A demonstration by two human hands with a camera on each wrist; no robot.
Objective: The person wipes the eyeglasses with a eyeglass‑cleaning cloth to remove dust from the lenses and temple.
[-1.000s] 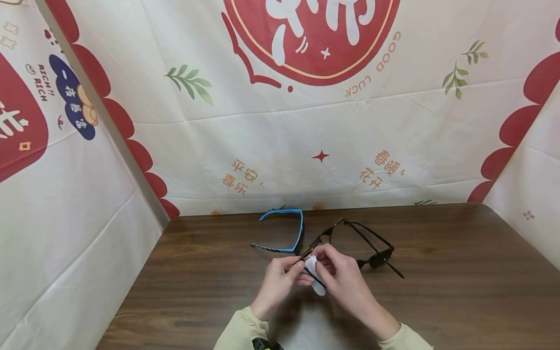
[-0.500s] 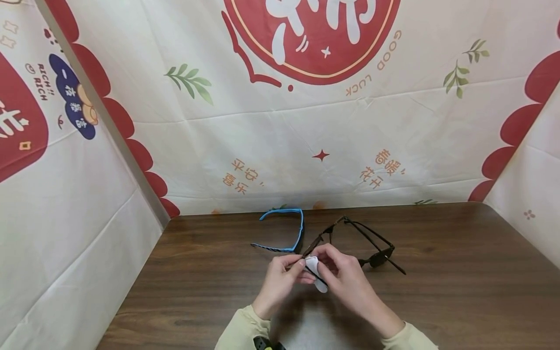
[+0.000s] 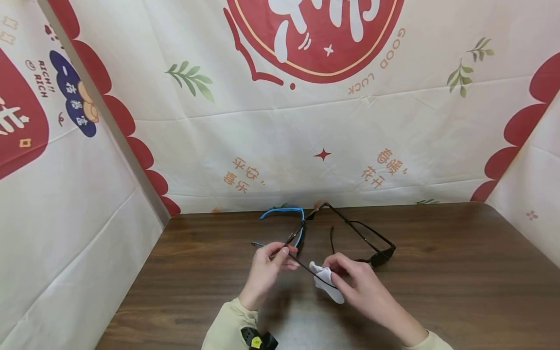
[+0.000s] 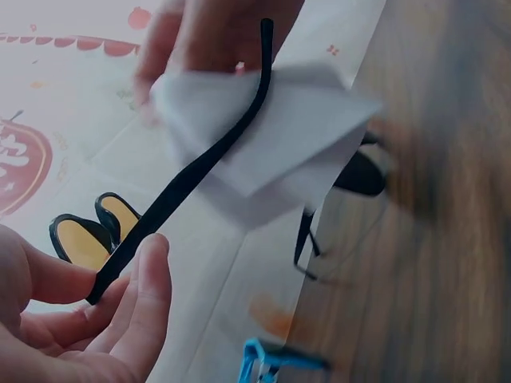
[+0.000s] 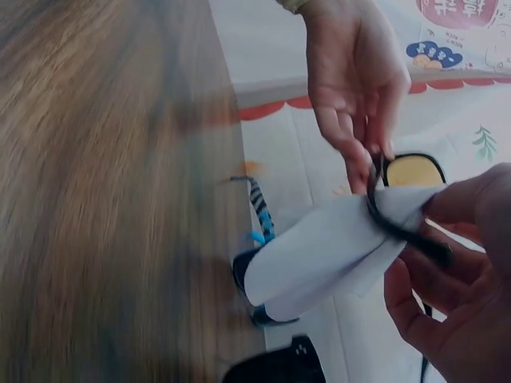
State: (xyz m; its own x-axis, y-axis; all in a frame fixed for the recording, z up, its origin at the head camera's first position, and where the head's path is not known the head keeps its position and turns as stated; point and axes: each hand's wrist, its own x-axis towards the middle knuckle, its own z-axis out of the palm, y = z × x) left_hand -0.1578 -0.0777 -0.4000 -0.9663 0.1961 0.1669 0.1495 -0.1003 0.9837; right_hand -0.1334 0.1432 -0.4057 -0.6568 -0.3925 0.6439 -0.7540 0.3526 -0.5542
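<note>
My left hand (image 3: 264,273) pinches a pair of dark-framed glasses (image 4: 185,180) near one hinge, between thumb and fingers. Their yellow lenses show in the left wrist view, and one temple slants across toward the other hand. In my right hand (image 3: 363,290) is a folded white cloth (image 3: 333,293), held by thumb and fingers. The temple's curved end lies against or just in front of the cloth; I cannot tell whether they touch. Both hands are above the table, the right one farther out to the side.
Blue-framed glasses (image 3: 283,210) lie at the back of the wooden table (image 3: 197,291), partly behind the held pair. Black sunglasses (image 3: 382,256) lie to the right of them. A printed white cloth backdrop (image 3: 280,136) rises behind the table's far edge.
The hands have drawn apart: left hand moved left, right hand moved right and slightly down with the cloth. The held glasses have shifted left, baring more of the temple.
</note>
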